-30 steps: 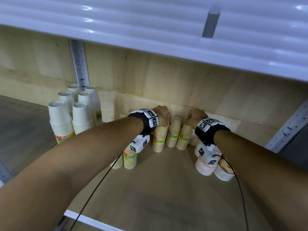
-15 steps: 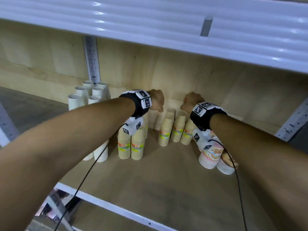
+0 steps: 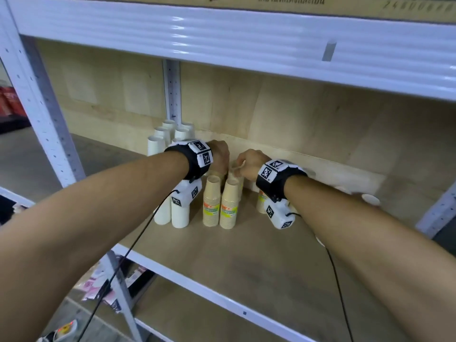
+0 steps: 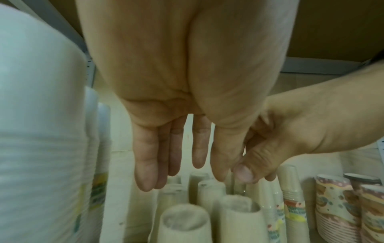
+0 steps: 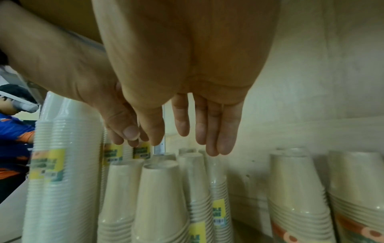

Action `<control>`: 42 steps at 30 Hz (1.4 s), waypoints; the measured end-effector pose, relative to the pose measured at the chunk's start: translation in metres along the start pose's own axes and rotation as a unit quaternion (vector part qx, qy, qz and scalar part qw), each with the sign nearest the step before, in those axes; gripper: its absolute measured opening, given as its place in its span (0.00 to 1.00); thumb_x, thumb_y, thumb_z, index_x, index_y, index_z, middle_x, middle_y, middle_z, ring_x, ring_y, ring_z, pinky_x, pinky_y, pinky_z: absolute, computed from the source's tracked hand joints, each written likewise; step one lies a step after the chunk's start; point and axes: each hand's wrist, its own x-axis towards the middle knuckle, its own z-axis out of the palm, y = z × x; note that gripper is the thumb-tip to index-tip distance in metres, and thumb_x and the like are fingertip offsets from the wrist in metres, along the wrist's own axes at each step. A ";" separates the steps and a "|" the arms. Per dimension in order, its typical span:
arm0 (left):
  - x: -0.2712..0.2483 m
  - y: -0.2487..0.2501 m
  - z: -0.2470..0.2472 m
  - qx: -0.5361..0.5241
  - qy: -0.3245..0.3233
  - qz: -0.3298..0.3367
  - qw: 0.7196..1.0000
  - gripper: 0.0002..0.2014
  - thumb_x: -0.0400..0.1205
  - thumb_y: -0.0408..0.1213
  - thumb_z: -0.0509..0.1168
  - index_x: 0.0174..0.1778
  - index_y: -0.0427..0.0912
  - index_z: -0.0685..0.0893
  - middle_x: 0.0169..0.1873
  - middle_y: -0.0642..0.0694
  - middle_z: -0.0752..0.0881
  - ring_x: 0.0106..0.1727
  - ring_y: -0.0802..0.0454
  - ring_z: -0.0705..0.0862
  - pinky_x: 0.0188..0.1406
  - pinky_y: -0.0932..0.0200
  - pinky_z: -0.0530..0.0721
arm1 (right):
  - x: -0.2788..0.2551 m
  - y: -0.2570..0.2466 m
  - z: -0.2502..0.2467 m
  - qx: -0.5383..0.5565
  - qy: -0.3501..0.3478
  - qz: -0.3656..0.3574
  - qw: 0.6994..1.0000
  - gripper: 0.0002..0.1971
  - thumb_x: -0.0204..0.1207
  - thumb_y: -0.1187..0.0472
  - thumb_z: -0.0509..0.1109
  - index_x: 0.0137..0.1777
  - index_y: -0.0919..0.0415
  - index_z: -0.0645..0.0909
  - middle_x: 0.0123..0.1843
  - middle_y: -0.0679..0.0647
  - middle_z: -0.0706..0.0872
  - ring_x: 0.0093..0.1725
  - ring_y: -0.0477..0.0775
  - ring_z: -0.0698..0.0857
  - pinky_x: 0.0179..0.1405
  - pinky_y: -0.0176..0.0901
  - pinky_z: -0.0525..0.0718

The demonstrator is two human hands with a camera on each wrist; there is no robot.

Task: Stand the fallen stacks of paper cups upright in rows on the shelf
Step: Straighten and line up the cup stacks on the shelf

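the tan paper cup stacks with green-yellow-orange label bands (image 3: 219,206) stand upright, rims down, in paired rows running back toward the wall on the pale wooden shelf board (image 3: 246,262). i can see the two front stacks clearly from the head view; the ones behind them are partly covered by my hands. the label print is too blurred for me to read in any view.

my left hand (image 3: 218,156) hangs over the rear tan stacks, its fingers (image 4: 145,164) straight and pointing down, released, just above the cup bottoms and gripping nothing. my right hand (image 3: 249,164) is right beside it, thumb nearly meeting the left thumb, fingers (image 5: 224,136) likewise straight and relaxed, holding nothing — i can't tell if any fingertip actually touches a cup.

to the left, tall white paper cup stacks (image 3: 172,211) stand in rows reaching back to the perforated white shelf upright (image 3: 172,95); they carry the same kind of yellow label band. to the right, the left wrist view shows short stacks of patterned pink-and-brown paper cups (image 4: 336,205) upright near the wall. a white cup end (image 3: 370,199) shows beyond my right forearm — how it lies is unclear.

above, a cardboard edge (image 3: 291,0) over the white corrugated shelf front carries thai script, cut off and not readable to me.
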 end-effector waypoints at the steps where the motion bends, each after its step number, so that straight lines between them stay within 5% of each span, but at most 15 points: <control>1: -0.002 -0.003 0.002 -0.002 -0.004 0.002 1.000 0.18 0.78 0.38 0.73 0.64 0.40 0.86 0.60 0.43 0.87 0.50 0.53 0.82 0.52 0.60 0.81 | 0.000 -0.004 0.004 -0.005 -0.011 -0.002 1.000 0.17 0.74 0.55 0.75 0.62 0.59 0.86 0.61 0.57 0.86 0.58 0.59 0.85 0.47 0.39 0.79; 4: -0.007 -0.010 0.017 -0.003 -0.011 0.004 1.000 0.17 0.80 0.38 0.71 0.65 0.41 0.86 0.61 0.44 0.87 0.49 0.54 0.81 0.53 0.61 0.80 | -0.001 -0.013 0.016 -0.012 -0.031 -0.004 0.999 0.17 0.72 0.55 0.76 0.59 0.59 0.86 0.57 0.58 0.88 0.56 0.59 0.86 0.46 0.40 0.81; 8: -0.009 -0.016 0.031 -0.011 -0.021 0.020 1.000 0.17 0.80 0.37 0.71 0.65 0.39 0.86 0.61 0.41 0.87 0.62 0.45 0.85 0.58 0.58 0.82 | -0.003 -0.017 0.027 -0.009 -0.048 -0.012 0.999 0.14 0.72 0.57 0.77 0.56 0.58 0.86 0.48 0.56 0.86 0.48 0.57 0.84 0.43 0.40 0.75; 13: 0.000 -0.019 0.043 -0.011 -0.065 0.026 0.997 0.16 0.81 0.32 0.69 0.65 0.30 0.85 0.51 0.44 0.82 0.49 0.50 0.77 0.28 0.72 0.73 | 0.001 -0.016 0.039 -0.019 -0.052 0.004 0.998 0.09 0.70 0.61 0.77 0.48 0.63 0.88 0.50 0.61 0.89 0.53 0.62 0.88 0.43 0.41 0.79; 16: 0.002 -0.021 0.043 -0.016 -0.052 0.027 0.998 0.16 0.79 0.30 0.71 0.63 0.30 0.86 0.58 0.39 0.87 0.50 0.48 0.81 0.44 0.59 0.79 | 0.002 -0.014 0.040 -0.011 -0.050 0.007 0.999 0.09 0.70 0.61 0.78 0.49 0.63 0.88 0.50 0.61 0.89 0.52 0.62 0.88 0.42 0.41 0.78; 20: 0.002 -0.023 0.042 -0.032 -0.050 0.031 0.998 0.17 0.77 0.29 0.72 0.62 0.31 0.86 0.58 0.38 0.86 0.58 0.41 0.85 0.51 0.53 0.82 | 0.003 -0.012 0.039 -0.008 -0.051 0.009 0.999 0.12 0.70 0.59 0.78 0.51 0.63 0.88 0.52 0.61 0.90 0.51 0.60 0.87 0.41 0.40 0.76; 24: 0.003 -0.019 0.042 -0.021 -0.061 0.045 0.997 0.08 0.79 0.29 0.71 0.53 0.35 0.84 0.43 0.43 0.80 0.42 0.50 0.78 0.34 0.64 0.73 | 0.000 -0.006 0.033 -0.005 -0.053 0.009 0.999 0.15 0.71 0.60 0.78 0.57 0.64 0.88 0.56 0.60 0.89 0.55 0.59 0.87 0.44 0.39 0.76; 28: 0.004 -0.004 0.036 -0.036 -0.062 0.062 0.996 0.13 0.78 0.31 0.73 0.56 0.31 0.87 0.44 0.44 0.81 0.41 0.54 0.80 0.39 0.65 0.77 | -0.006 0.005 0.025 -0.017 -0.048 0.030 0.998 0.19 0.70 0.58 0.79 0.60 0.63 0.86 0.58 0.59 0.88 0.55 0.58 0.87 0.45 0.40 0.79; 31: 0.006 0.014 0.031 -0.040 -0.073 0.073 0.994 0.10 0.79 0.30 0.72 0.55 0.37 0.85 0.36 0.46 0.80 0.30 0.59 0.80 0.21 0.72 0.75 | -0.012 0.018 0.015 -0.026 -0.044 0.052 0.997 0.19 0.69 0.56 0.80 0.59 0.63 0.86 0.55 0.59 0.88 0.53 0.58 0.87 0.46 0.41 0.82; 34: 0.012 0.032 0.028 -0.041 -0.064 0.095 0.993 0.14 0.77 0.29 0.73 0.58 0.34 0.87 0.33 0.54 0.85 0.33 0.61 0.81 0.23 0.70 0.74 | -0.018 0.036 0.004 -0.035 -0.046 0.059 0.997 0.17 0.69 0.56 0.80 0.55 0.63 0.88 0.51 0.58 0.89 0.49 0.57 0.88 0.39 0.40 0.82; 37: 0.018 0.054 0.026 -0.036 -0.063 0.105 0.992 0.14 0.77 0.29 0.71 0.59 0.35 0.86 0.44 0.47 0.82 0.42 0.52 0.79 0.23 0.66 0.72 | -0.026 0.057 -0.008 -0.046 -0.037 0.078 0.995 0.17 0.70 0.56 0.80 0.55 0.65 0.88 0.51 0.58 0.89 0.50 0.56 0.87 0.39 0.39 0.78; 42: 0.034 0.093 0.029 -0.027 -0.044 0.139 0.989 0.08 0.77 0.30 0.71 0.49 0.43 0.82 0.47 0.46 0.77 0.45 0.51 0.75 0.30 0.65 0.75 | -0.037 0.093 -0.020 -0.056 -0.028 0.130 0.990 0.17 0.71 0.58 0.79 0.56 0.67 0.87 0.53 0.59 0.88 0.47 0.55 0.85 0.37 0.38 0.77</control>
